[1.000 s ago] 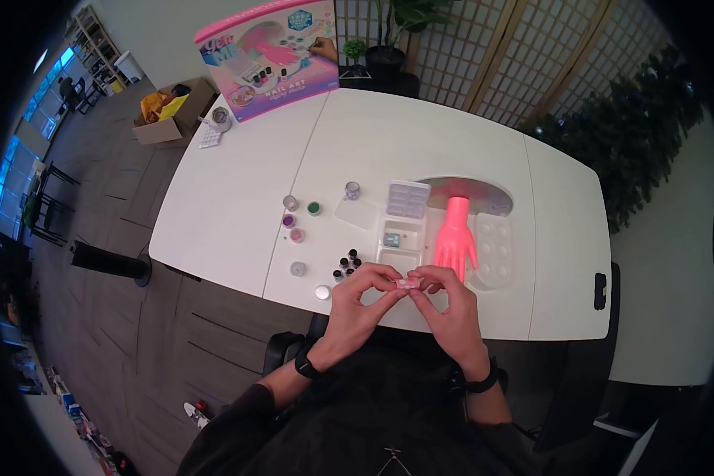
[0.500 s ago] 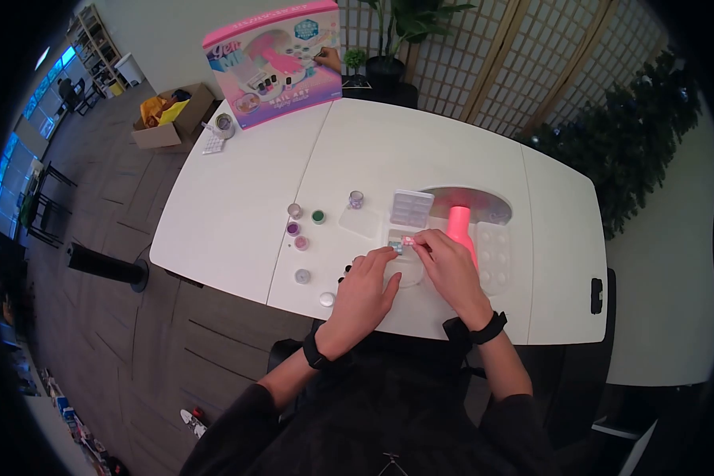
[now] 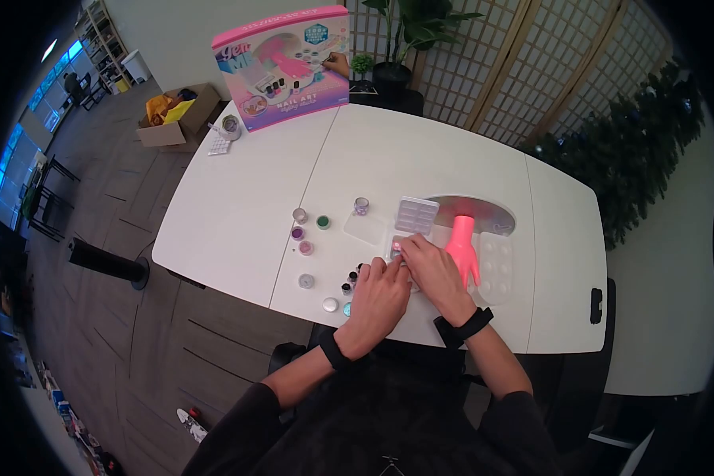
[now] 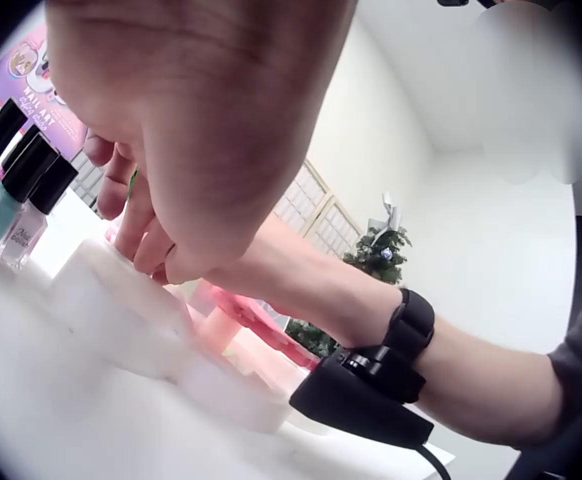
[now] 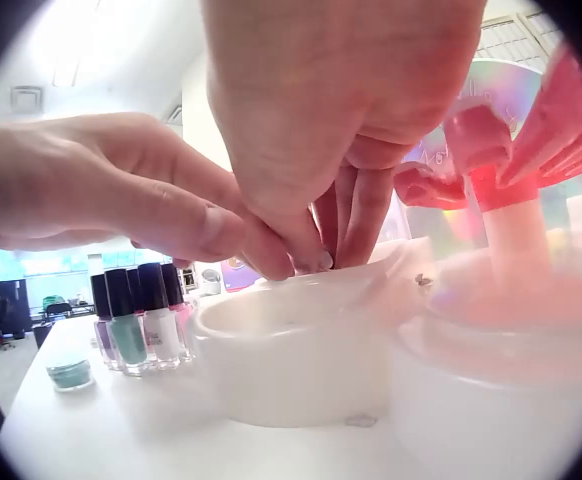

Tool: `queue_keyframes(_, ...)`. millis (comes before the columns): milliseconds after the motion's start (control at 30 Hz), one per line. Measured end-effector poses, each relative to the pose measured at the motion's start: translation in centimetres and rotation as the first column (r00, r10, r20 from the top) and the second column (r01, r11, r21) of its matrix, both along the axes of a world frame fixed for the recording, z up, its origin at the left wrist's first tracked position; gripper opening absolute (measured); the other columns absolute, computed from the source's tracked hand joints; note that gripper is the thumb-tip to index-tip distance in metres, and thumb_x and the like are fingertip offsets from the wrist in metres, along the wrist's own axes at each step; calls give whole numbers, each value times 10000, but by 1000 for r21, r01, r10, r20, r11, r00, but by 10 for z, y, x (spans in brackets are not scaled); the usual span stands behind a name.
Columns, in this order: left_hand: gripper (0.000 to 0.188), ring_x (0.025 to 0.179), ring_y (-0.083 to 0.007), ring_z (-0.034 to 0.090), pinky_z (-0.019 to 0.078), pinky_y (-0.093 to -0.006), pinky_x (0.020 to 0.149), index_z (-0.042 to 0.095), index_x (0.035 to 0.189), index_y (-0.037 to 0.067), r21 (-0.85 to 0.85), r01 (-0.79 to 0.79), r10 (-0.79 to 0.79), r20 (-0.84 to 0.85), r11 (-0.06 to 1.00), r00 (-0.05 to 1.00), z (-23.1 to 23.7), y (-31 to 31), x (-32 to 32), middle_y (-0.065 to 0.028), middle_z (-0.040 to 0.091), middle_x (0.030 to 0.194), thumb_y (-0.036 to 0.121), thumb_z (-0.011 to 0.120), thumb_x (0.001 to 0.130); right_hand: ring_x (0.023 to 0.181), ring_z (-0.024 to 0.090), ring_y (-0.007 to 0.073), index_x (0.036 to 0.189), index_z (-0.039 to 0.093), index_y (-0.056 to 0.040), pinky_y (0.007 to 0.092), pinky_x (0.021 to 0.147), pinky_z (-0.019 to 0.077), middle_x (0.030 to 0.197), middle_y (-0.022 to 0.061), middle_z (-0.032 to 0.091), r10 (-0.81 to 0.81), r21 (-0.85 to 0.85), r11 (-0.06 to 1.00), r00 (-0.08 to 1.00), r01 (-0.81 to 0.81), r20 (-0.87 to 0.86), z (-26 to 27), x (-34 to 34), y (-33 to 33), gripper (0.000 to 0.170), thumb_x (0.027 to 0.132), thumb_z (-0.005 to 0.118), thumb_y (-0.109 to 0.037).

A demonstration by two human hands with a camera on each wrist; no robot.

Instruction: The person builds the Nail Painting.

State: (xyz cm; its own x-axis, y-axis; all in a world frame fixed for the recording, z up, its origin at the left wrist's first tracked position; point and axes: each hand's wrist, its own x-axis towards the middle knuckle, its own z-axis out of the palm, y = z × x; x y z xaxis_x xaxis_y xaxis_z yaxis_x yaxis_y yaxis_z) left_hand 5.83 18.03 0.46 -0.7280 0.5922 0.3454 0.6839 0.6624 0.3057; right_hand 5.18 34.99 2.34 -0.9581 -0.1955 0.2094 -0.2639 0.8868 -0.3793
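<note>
At the left of the head view, small round jars (image 3: 306, 281) stand on the white table (image 3: 246, 206), their contents purple, pink, green and pale. Next comes a cluster of black-capped nail polish bottles (image 5: 136, 320), one teal and one whitish in the right wrist view. Beside them the left hand (image 3: 381, 297) reaches to the white tray (image 5: 291, 345), its fingers extended and slightly bent, the thumb apart from them; it grips nothing.

At the upper compartment of the tray is the pink piece (image 3: 396, 247), tiny, with paler patches, mostly covered by fingers. The right hand (image 3: 439, 274) bends down over it, fingertips drawn together, and seems to pinch it, though the fingers hide the contact. Further right, the bright pink model hand (image 3: 462, 250) lies fingers toward the person, in front of a shiny rounded panel (image 3: 496, 216). A translucent tray with round wells (image 3: 496, 270) lies just beside it.
</note>
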Motion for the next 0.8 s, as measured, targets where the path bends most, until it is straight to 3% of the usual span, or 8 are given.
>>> queue_keyframes(367,254,1053,-312,621,471,-447,882,696,1109,19,-11,2,-3,-34,1000,999,0,3,0,-134,718,1283,173,771,923,984,733,359,1250,720,-31,476,815,606,1085,166,644,-19,-13,1000,1000,18,-19,-6,-2,3,345,907,696,5)
queue_keyframes(533,241,1042,-309,621,472,-441,873,696,1090,21,-23,-2,2,-22,1000,1000,4,6,-3,-138,713,1223,183,766,926,1068,666,339,1236,731,-29,436,939,524,1072,156,690,16,158,987,995,0,-102,-8,-2,5,395,843,704,5)
queue_keyframes(800,231,967,-296,601,462,-439,838,665,1070,23,-84,-17,11,-72,996,997,2,8,-6,-117,677,1065,189,743,929,1102,650,330,1256,704,-13,432,937,502,1105,140,706,36,125,992,994,-23,-107,-5,3,7,465,794,760,-22)
